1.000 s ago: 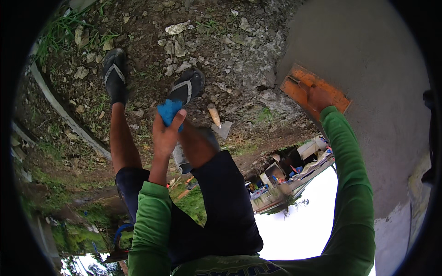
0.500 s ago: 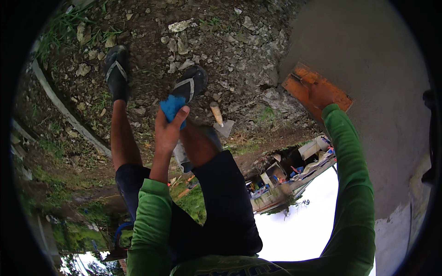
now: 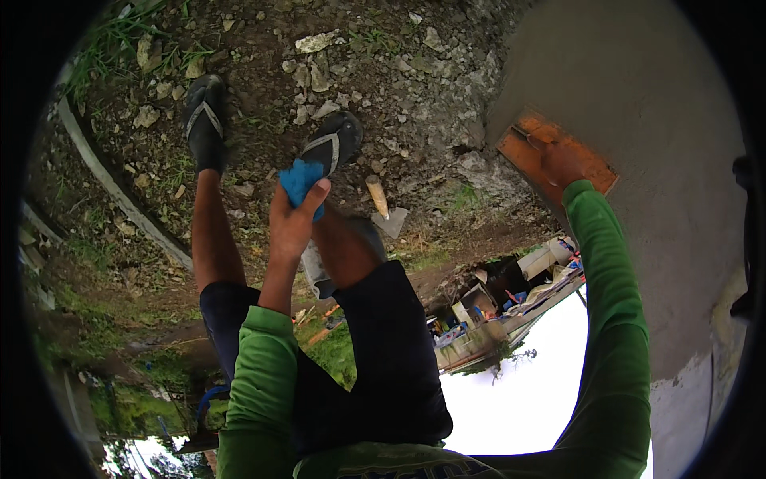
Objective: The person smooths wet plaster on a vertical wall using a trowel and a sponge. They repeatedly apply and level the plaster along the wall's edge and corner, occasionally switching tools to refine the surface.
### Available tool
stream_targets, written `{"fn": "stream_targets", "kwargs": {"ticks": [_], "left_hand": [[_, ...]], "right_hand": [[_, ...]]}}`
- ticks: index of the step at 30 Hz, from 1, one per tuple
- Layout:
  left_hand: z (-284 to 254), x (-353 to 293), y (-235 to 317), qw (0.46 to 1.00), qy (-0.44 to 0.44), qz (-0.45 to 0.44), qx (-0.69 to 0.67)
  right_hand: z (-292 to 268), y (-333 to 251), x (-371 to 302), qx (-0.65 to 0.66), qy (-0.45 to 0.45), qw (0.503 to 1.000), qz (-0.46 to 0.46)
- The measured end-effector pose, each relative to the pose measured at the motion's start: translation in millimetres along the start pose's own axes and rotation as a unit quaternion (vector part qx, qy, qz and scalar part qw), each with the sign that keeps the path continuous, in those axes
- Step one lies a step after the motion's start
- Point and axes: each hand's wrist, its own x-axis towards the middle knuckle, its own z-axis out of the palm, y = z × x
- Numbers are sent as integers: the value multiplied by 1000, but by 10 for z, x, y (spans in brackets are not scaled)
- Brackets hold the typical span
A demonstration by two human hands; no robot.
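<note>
In my left hand (image 3: 291,223) is a blue sponge (image 3: 302,182), gripped between thumb and fingers above my right foot. My right hand (image 3: 565,165) is closed round the handle of an orange rectangular plastering float (image 3: 531,156). The float lies flat against the grey plastered wall (image 3: 630,88), near its lower edge. A pointing trowel with a pale handle (image 3: 377,195) rests on the ground between my right leg and the wall, its metal blade toward my body.
Stony soil (image 3: 263,48) spreads under my sandalled feet (image 3: 206,120), with loose rocks (image 3: 317,42) about. A long pale curved strip (image 3: 112,188) runs along the left. A grey container (image 3: 319,271) stands behind my right leg. Cluttered building materials (image 3: 511,295) lie farther back.
My right hand has slid the float slightly to the right along the wall. My left hand with the sponge has stayed almost in place.
</note>
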Motion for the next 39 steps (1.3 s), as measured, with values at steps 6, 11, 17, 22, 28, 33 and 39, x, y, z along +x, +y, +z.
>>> {"fn": "stream_targets", "kwargs": {"ticks": [6,11,17,22,28,33,39], "left_hand": [[-53,50,-134,999,-13,-21,38],[-14,48,-175,998,-29,-25,41],[-109,31,-258,993,-18,-47,108],[-195,49,-314,982,-46,-49,175],[-155,17,-250,978,-79,-38,190],[-166,134,-344,968,-117,-40,220],[-29,-14,-281,963,-108,-26,246]], "right_hand": [[228,26,-734,-38,85,996,-12],[74,-406,-1863,257,196,947,-5],[1136,-1581,-1645,915,30,383,123],[1383,-2523,-1103,965,122,-145,182],[1693,-2794,-236,938,193,-233,169],[1317,-2569,37,877,202,-380,214],[1135,-2739,200,896,204,-325,223]]}}
